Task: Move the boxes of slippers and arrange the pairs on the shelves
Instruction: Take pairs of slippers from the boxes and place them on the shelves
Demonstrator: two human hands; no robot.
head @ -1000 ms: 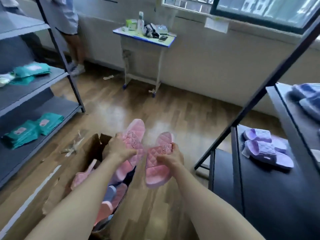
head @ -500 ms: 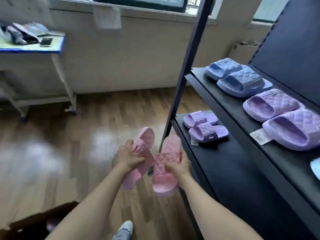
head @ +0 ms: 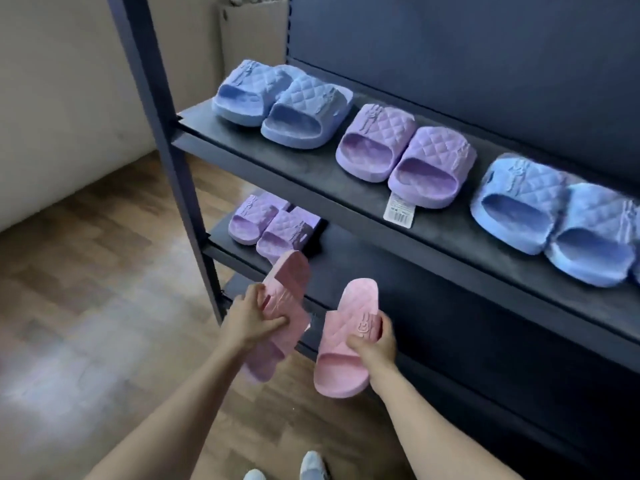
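- Hands first: the left hand grips one pink slipper across its strap, with the fingers curled over the near edge and the thumb pressed on the quilted top.
- This slipper is tilted, its toe pointing up and away toward the lower shelf, its heel hanging down over the floor.
- The right hand holds the second pink slipper by the strap, thumb on top beside the raised emblem and the other fingers wrapped round the far side.
- The second slipper lies flatter, sole down, toe toward the rack, just in front of the lower shelf's edge; the two pink slippers are close but apart.
- Neither pink slipper touches a shelf; both are in the air in front of the dark rack.
- A small purple pair sits at the left end of the lower shelf, next to the upright post.
- On the upper shelf stand three pairs in a row, heels toward the camera: a blue pair at the left, a purple pair in the middle and another blue pair at the right.
- A white tag hangs over the shelf's front edge by the middle pair.
- The person's shoes show at the bottom edge, on the wooden floor.
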